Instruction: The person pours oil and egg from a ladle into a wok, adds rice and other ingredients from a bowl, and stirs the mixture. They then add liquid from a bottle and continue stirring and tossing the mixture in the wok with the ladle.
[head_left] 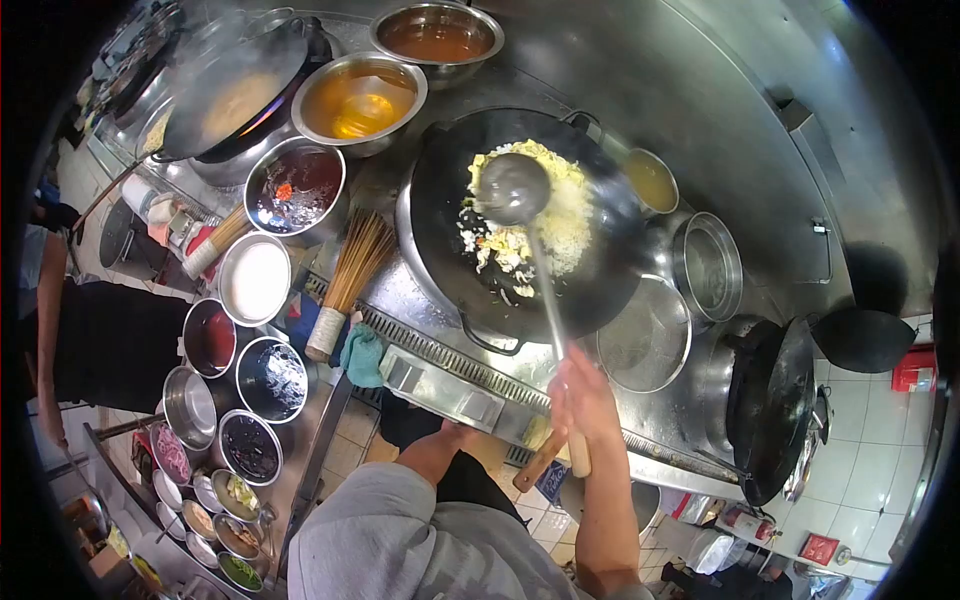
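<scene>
My right hand point(583, 398) is wrapped round the long handle of a ladle point(515, 188). The ladle's bowl is over the rice and egg point(562, 225) in a large black wok point(450, 255), and hides part of the food. Pale rice lies on the right of the heap, with yellow egg and white bits around it. Low by the stove's front edge is my left hand point(457, 429), close to my body. Its fingers are hidden, so I cannot see whether it holds anything.
Left of the wok stand a bamboo brush point(357, 260), a teal cloth point(362, 355), a bowl of amber liquid point(360, 105) and several ingredient bowls. At right are a round strainer point(645, 335) and another wok point(775, 410). A co-worker's arm point(50, 340) is at far left, near a steaming wok point(235, 105).
</scene>
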